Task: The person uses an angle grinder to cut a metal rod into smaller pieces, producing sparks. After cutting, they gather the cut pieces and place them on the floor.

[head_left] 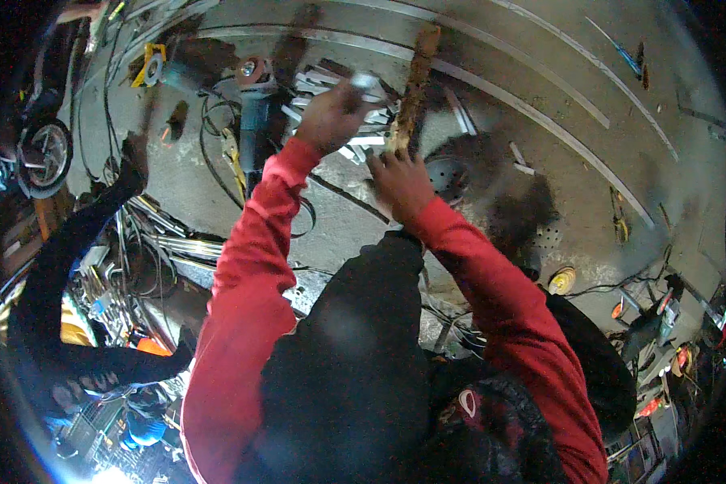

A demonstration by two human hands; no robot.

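My left hand (331, 117) reaches forward in a red sleeve and closes on a short silver metal piece (365, 81) above a heap of similar cut metal pieces (367, 133) on the concrete floor. My right hand (399, 181) grips the lower end of a long rusty brown bar (415, 85) that stands up and away from me. Both hands are close together over the heap.
An angle grinder (254, 89) with black cables (214, 153) lies left of the heap. Long steel strips (540, 121) cross the floor on the right. Another person in dark sleeves (64, 266) crouches at left. Tools and a yellow disc (562, 280) lie at right.
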